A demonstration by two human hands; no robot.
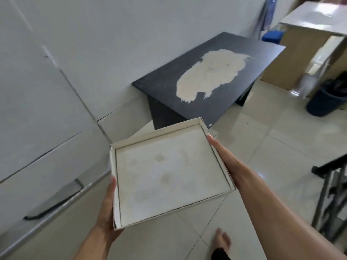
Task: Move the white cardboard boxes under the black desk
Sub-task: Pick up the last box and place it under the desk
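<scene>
You held one shallow white cardboard box (169, 173) in the air between both hands, its open side facing up toward you, so the stained inner floor and the low folded walls showed. Your left hand (108, 207) gripped the near left corner, thumb laid up along the outside of the left wall and the palm cupped beneath; the other fingers were hidden under the box, so how far they curled could not be told. Your right hand (224, 158) pressed flat against the right wall, fingers stretched forward along its edge with the tips near the far right corner, and nothing else in that hand.

The box was above the tiled floor (281, 139), near the front left corner of the black desk (163, 85) and not under it. From this view, its far edge overlapped the desk's dark side panel (161, 115). The desk stood against the pale wall (131, 34), and a large patch (212, 72) on its top was worn through to a light underlayer.

To your left ran a white cabinet front with a dark curved handle (56, 199). To the right of the desk stood a dark bin (324, 102) on the floor and a brown cardboard carton (293, 62) behind it. A black metal frame (332, 194) crossed the right edge, and your bare foot (223, 239) showed on the tiles below the box.
</scene>
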